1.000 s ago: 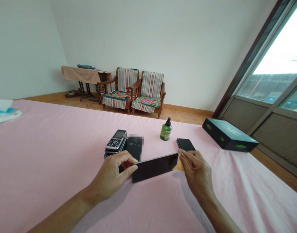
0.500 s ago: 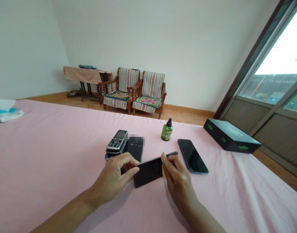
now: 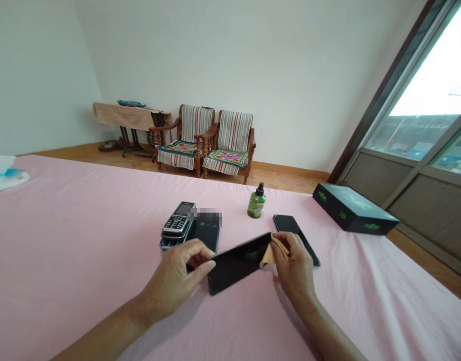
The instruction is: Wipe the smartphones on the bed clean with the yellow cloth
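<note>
your left hand (image 3: 177,273) pinches the near-left end of the black smartphone (image 3: 238,260), thumb on top and fingers curled beneath, holding it tilted just above the pink bench (image 3: 83,225). your right hand (image 3: 296,268) is closed around a small yellow cloth (image 3: 270,254), fingers bunched on it, and presses it against the phone's far-right end, at about 2 o'clock on the glass. neither hand is open; both are gripping.

as a judgement, the wiping looks to be partway through: the cloth sits at one end of the screen and the long stretch of glass toward your left hand is bare. i cannot tell from this view whether that stretch is already clean, since the screen only reads as dark and glossy.

around the held phone, other things wait on the bench. at 11 o'clock from it lies a keypad phone (image 3: 179,223) stacked on other handsets, touching a flat dark phone (image 3: 205,233) just to its right. at 1 o'clock stands a small green spray bottle (image 3: 257,204), upright with its black cap on. just beside your right hand, at 2 o'clock, a second dark smartphone (image 3: 290,226) lies flat, partly hidden by your knuckles. farther out at 2 o'clock a black box (image 3: 352,209) rests near the bench edge, well apart from the rest.
</note>
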`<act>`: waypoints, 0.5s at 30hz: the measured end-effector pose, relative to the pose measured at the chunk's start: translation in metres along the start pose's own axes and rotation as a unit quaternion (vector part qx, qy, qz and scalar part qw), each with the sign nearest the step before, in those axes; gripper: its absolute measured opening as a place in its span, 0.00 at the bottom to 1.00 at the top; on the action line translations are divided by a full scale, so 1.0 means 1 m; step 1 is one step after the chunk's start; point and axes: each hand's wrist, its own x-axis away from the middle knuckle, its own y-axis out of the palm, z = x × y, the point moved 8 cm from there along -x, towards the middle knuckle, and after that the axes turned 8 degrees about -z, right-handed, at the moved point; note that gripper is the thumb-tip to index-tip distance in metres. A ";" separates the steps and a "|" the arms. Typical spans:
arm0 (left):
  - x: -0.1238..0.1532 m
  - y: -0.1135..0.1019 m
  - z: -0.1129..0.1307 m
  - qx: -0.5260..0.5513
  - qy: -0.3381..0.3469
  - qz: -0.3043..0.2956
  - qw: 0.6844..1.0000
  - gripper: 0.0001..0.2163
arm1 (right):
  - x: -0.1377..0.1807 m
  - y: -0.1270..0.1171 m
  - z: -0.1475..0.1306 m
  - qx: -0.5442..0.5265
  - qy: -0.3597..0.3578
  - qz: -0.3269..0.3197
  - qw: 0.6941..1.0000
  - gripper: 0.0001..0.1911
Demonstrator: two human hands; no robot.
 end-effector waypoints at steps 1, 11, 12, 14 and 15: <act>0.000 0.001 0.001 0.001 0.002 -0.002 1.000 0.07 | 0.000 0.002 0.000 -0.006 0.002 -0.005 1.000 0.06; 0.002 0.002 0.012 -0.002 0.030 -0.007 1.000 0.06 | 0.004 0.008 -0.014 -0.071 -0.020 -0.025 0.997 0.06; 0.002 0.002 0.012 -0.003 0.031 -0.007 0.999 0.06 | 0.006 0.010 -0.021 -0.082 -0.032 -0.034 0.996 0.05; 0.002 0.002 0.013 -0.003 0.032 -0.007 0.999 0.06 | 0.011 0.017 -0.037 -0.108 -0.059 -0.064 0.990 0.05; 0.003 0.002 0.013 -0.003 0.032 -0.007 0.999 0.06 | 0.015 0.022 -0.046 -0.120 -0.071 -0.082 0.987 0.06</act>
